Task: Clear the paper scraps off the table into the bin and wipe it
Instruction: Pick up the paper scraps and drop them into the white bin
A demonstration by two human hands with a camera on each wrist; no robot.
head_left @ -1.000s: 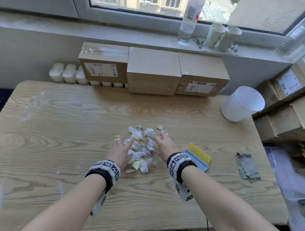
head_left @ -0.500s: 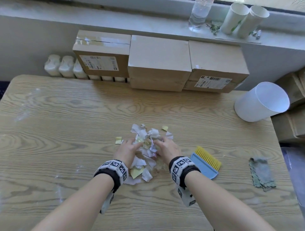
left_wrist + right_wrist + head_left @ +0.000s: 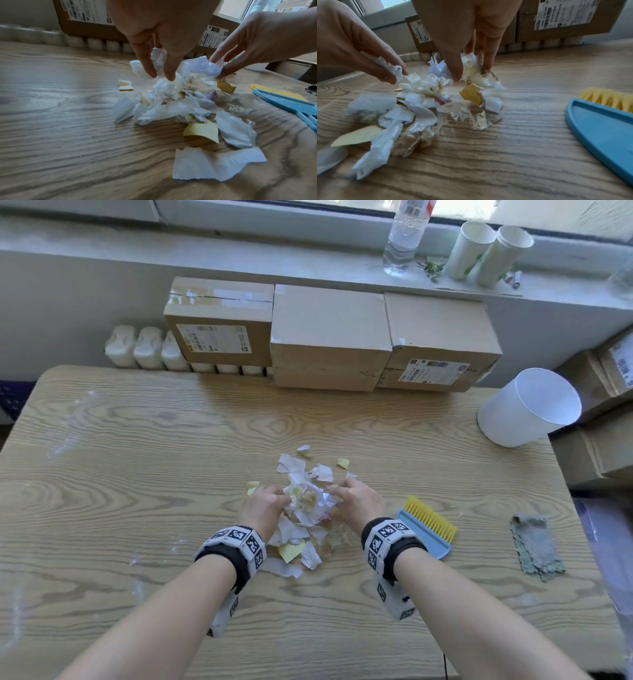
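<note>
1. Left hand (image 3: 263, 506) has its fingers (image 3: 169, 70) curled down and pinching crumpled white scraps at the left of the pile, thumb and fingertips narrow around the paper.
2. Right hand (image 3: 356, 501) does the same from the other side, fingertips (image 3: 456, 73) pinched on white and clear bits, with a yellow piece dangling just below them.
3. The paper scraps (image 3: 305, 508) sit mid-table between both hands; only the top of the heap is gathered, I reckon.
4. Risk one: that dangling yellow piece looks barely held, and a quick lift could shed it.
5. Risk two: flat pieces near the wrists, plus strays beyond the fingers, lie outside the grab and would likely stay on the table (image 3: 137, 460).
6. Risk three: the crinkly clear film looks springy and may push the bundle open once squeezed.
7. The brush (image 3: 428, 525) lies just beside the right wrist; a sideways sweep could knock it.
8. The bin (image 3: 527, 409) lies tipped at the far right corner, well apart, so a long carry means dropped bits.
9. The cloth (image 3: 534, 546) waits untouched; wiping not yet started.
</note>
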